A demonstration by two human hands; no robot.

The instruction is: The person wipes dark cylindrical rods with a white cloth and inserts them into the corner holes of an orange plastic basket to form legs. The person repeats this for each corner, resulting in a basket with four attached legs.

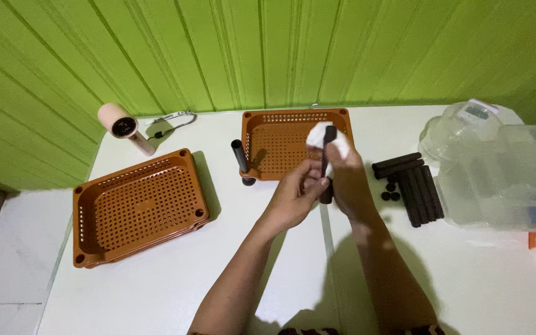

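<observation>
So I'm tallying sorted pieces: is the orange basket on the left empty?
Empty: the left orange basket shows only its bare perforated floor.

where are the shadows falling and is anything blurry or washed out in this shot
Head view: light from above and behind, so the arms' shadows fall toward the near edge of the white table; the white cloth in the right hand is slightly overexposed; the clear plastic containers look hazy; wide-angle lens bends the green wall panels.
</observation>
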